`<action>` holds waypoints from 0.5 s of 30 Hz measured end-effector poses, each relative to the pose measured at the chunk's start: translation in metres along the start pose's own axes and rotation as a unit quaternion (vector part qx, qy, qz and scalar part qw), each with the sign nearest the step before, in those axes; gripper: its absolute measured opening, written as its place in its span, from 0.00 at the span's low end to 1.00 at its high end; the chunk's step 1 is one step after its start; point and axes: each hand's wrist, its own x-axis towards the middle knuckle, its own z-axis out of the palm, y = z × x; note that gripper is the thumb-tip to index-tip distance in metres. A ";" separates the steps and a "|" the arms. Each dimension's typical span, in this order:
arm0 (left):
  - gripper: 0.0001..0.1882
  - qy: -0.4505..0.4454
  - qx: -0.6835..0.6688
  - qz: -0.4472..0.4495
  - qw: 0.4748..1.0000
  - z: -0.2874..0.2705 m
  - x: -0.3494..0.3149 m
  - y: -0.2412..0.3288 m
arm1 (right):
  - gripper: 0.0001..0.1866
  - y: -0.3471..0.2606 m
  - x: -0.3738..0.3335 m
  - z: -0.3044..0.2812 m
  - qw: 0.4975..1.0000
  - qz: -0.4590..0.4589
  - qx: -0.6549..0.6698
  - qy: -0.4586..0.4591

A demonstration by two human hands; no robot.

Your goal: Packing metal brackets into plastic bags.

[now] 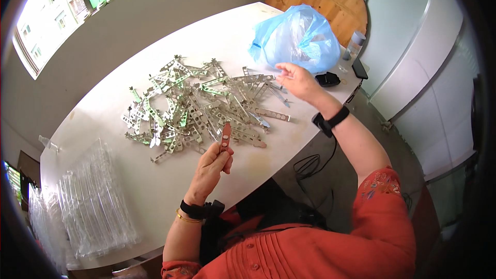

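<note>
My left hand (211, 165) grips a metal slot bracket (226, 137), a flat strip with round holes, held upright near the table's front edge. Just beyond it spreads a loose heap of similar metal brackets (191, 108), some catching a green tint. At the heap's right end, my right hand (299, 81) is raised with its fingers apart and nothing visible in them. Close behind that hand stands a blue plastic bag (299, 36) with clear plastic inside.
The white table (150, 201) has a curved edge. Clear plastic sleeves (95, 201) lie stacked at the left. Near the right edge are a black object (327, 79), a phone-like dark slab (360, 68) and a clear bottle (355, 45). A black cable (310, 165) hangs beside the table.
</note>
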 end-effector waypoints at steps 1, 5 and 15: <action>0.07 -0.004 -0.024 -0.001 1.000 -0.004 0.001 -0.003 | 0.25 0.010 0.014 -0.005 0.999 0.006 -0.046 0.017; 0.07 -0.021 -0.111 -0.006 0.994 -0.015 0.001 -0.005 | 0.30 0.055 0.068 -0.010 0.989 0.027 -0.136 0.046; 0.07 -0.034 -0.191 -0.012 0.981 -0.027 -0.006 -0.004 | 0.27 0.082 0.115 0.006 0.962 0.271 0.038 0.018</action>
